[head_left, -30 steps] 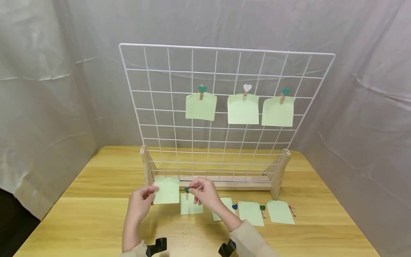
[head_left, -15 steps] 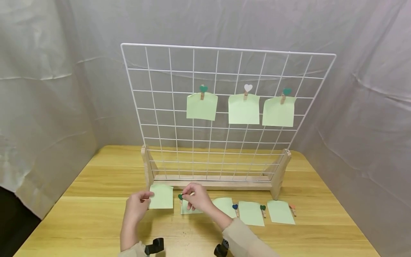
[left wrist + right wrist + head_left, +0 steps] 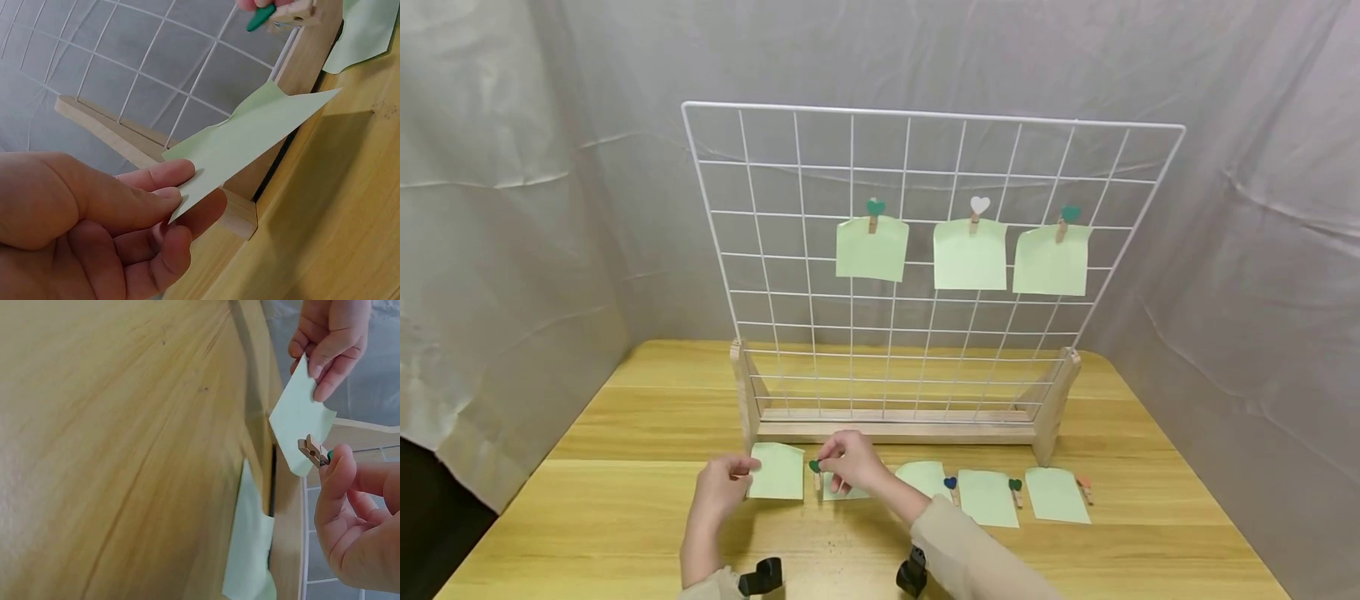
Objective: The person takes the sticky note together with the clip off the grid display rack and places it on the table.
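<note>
My left hand (image 3: 717, 490) pinches a light green paper note (image 3: 777, 472) by its left edge; in the left wrist view the note (image 3: 234, 137) is off the tabletop, between thumb and fingers. My right hand (image 3: 853, 462) pinches a small wooden clothespin (image 3: 817, 477) with a dark green heart, just right of that note. The right wrist view shows the clothespin (image 3: 312, 451) held by its heart end, its wooden tip pointing toward the note (image 3: 300, 419). Another green note (image 3: 844, 487) lies on the table, partly hidden under the right hand.
A white wire grid (image 3: 880, 322) leans back in a wooden stand (image 3: 895, 432). Three green notes (image 3: 871, 254) hang on it from heart clothespins. On the table (image 3: 625, 500), more notes (image 3: 987, 498) lie in a row, with blue, green and orange heart clothespins (image 3: 1084, 490) beside them.
Both hands have moved down and toward me, the right also leftward. The held note and the clothespin have come lower, the clothespin shifting left. The notes on the grid have stayed put.
</note>
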